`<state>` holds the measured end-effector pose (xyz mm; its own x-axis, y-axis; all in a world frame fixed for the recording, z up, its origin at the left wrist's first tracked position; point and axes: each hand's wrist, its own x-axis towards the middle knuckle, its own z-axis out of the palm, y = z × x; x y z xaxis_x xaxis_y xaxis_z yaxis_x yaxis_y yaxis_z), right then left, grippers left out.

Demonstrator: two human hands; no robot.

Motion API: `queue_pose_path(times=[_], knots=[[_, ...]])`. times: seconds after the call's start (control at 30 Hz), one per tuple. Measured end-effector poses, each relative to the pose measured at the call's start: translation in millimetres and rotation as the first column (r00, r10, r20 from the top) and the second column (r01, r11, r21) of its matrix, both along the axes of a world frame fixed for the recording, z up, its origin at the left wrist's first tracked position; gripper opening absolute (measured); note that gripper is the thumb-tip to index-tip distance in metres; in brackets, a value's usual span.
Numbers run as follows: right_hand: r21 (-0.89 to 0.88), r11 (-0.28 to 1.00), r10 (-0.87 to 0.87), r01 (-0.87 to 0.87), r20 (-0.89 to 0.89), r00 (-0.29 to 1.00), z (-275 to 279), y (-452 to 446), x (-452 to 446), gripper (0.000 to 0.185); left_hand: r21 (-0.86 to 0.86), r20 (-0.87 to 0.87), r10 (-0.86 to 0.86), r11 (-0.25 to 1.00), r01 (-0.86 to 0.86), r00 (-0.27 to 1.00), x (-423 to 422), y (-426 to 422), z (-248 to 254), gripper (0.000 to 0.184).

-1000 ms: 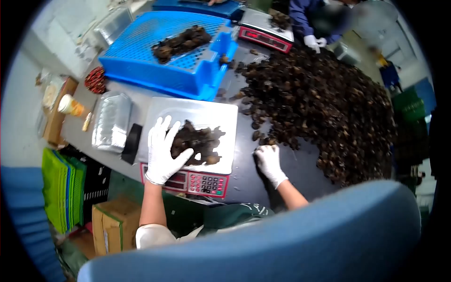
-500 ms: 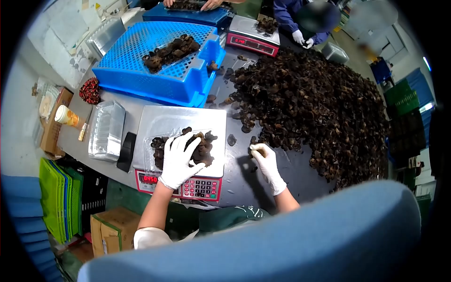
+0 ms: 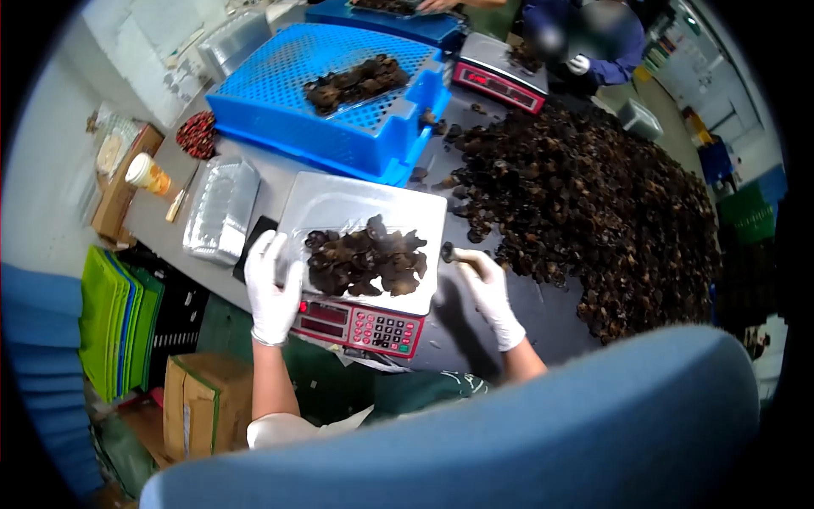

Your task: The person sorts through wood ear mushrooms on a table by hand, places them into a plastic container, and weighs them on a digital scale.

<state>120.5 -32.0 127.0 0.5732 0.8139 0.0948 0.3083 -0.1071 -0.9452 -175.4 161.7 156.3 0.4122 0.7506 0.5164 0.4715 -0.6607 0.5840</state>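
Observation:
Dark brown wood ear mushrooms (image 3: pixel 366 257) lie in a clear plastic tray on the silver platform of a red-based digital scale (image 3: pixel 405 204). Beside the tray's left edge is my gloved left hand (image 3: pixel 275 293), fingers and thumb apart with nothing visible between them; whether it touches the tray is unclear. To the right of the scale, my gloved right hand (image 3: pixel 483 293) pinches a small piece of wood ear mushroom (image 3: pixel 448 252) between thumb and fingertips. A large heap of the same mushrooms (image 3: pixel 593 204) covers the table farther right.
An upturned blue crate (image 3: pixel 297 136) bears another filled tray (image 3: pixel 356 83). Stacked clear trays (image 3: pixel 222 208), a paper cup (image 3: pixel 149 176) and a red patterned bundle (image 3: pixel 197 134) stand at left. Across the table, a second scale (image 3: pixel 500 81) is near a co-worker's gloved hand (image 3: pixel 578 64).
My left hand has moved left off the mushrooms to the tray's side, uncovering them. My right hand still holds its piece, now nearer the scale. The whole view has shifted slightly.

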Motion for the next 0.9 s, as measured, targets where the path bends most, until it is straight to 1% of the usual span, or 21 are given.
queue_pose_path(times=[0.03,0.07,0.1,0.13,0.2,0.23,0.27,0.33,0.37,0.4,0.47,0.53,0.57,0.6,0.67,0.7,0.73,0.8,0.87,0.9], knots=[[-0.027,1.0,0.003,-0.002,0.059,0.998,-8,-9,9,0.021,-0.005,0.031,0.057,0.998,-0.056,0.998,-14,7,-6,0.043],[-0.088,0.996,-0.006,0.007,0.006,1.0,-19,-18,15,0.021,-0.01,0.063,0.115,0.993,-0.114,0.991,-27,13,-11,0.039],[-0.112,0.994,0.0,-0.001,-0.017,1.0,-33,-26,22,0.022,-0.019,0.108,0.142,0.99,-0.141,0.984,-36,18,-14,0.035],[-0.136,0.991,0.003,-0.008,-0.038,0.999,-39,-30,23,0.022,-0.133,0.177,0.199,0.975,-0.177,0.964,-42,20,-17,0.034],[-0.167,0.986,-0.035,-0.005,-0.234,0.972,-45,-37,18,0.02,-0.194,0.145,0.232,0.96,-0.203,0.962,-51,19,-16,0.032],[-0.195,0.98,-0.018,-0.032,-0.249,0.968,-46,-38,16,0.022,-0.212,0.119,0.233,0.956,-0.204,0.965,-53,19,-19,0.032],[-0.181,0.982,-0.009,-0.046,-0.295,0.956,-47,-37,13,0.025,-0.218,0.111,0.216,0.957,-0.189,0.97,-52,17,-20,0.031],[-0.195,0.975,0.036,-0.104,-0.322,0.946,-45,-32,7,0.028,-0.29,0.034,0.19,0.941,-0.172,0.981,-49,13,-28,0.031],[-0.176,0.977,0.06,-0.122,-0.326,0.944,-43,-29,2,0.031,-0.284,-0.011,0.153,0.947,-0.15,0.988,-47,10,-31,0.031],[-0.193,0.968,0.091,-0.162,-0.334,0.938,-33,-24,-3,0.039,-0.281,0.005,0.096,0.955,-0.091,0.995,-45,11,-39,0.03],[-0.254,0.951,0.063,-0.177,-0.403,0.913,-11,-12,-17,0.049,-0.336,-0.132,0.028,0.939,-0.071,0.991,-43,9,-50,0.029],[-0.309,0.931,0.087,-0.195,-0.33,0.94,-12,-5,-28,0.057,-0.222,-0.106,-0.082,0.973,0.057,0.991,-43,19,-87,0.027],[-0.262,0.947,0.119,-0.187,-0.255,0.96,-20,-4,-30,0.059,-0.565,0.016,-0.088,0.821,0.082,0.996,-37,17,-76,0.027],[-0.204,0.96,0.156,-0.194,-0.187,0.97,-34,-3,-27,0.059,-0.585,0.078,-0.099,0.801,0.126,0.992,-30,18,-70,0.028],[-0.191,0.963,0.155,-0.188,-0.174,0.972,-35,2,-28,0.058,-0.741,0.201,-0.053,0.646,0.187,0.978,-25,27,-74,0.028],[-0.199,0.963,0.131,-0.183,-0.253,0.959,-22,6,-31,0.055,-0.77,0.238,-0.044,0.6,0.216,0.97,-21,32,-73,0.027],[-0.143,0.976,0.117,-0.166,-0.3,0.947,-22,11,-30,0.051,-0.757,0.256,-0.051,0.61,0.233,0.965,-17,36,-73,0.027],[-0.09,0.984,0.107,-0.157,-0.408,0.907,-16,21,-18,0.049,-0.789,0.312,-0.043,0.545,0.285,0.949,-4,46,-64,0.027],[-0.042,0.986,0.131,-0.158,-0.379,0.916,-7,38,5,0.048,-0.775,0.338,-0.074,0.544,0.323,0.938,14,61,-55,0.028],[-0.008,0.989,0.145,-0.151,-0.232,0.962,-8,52,18,0.049,-0.749,0.409,-0.06,0.549,0.372,0.911,26,67,-53,0.028]])
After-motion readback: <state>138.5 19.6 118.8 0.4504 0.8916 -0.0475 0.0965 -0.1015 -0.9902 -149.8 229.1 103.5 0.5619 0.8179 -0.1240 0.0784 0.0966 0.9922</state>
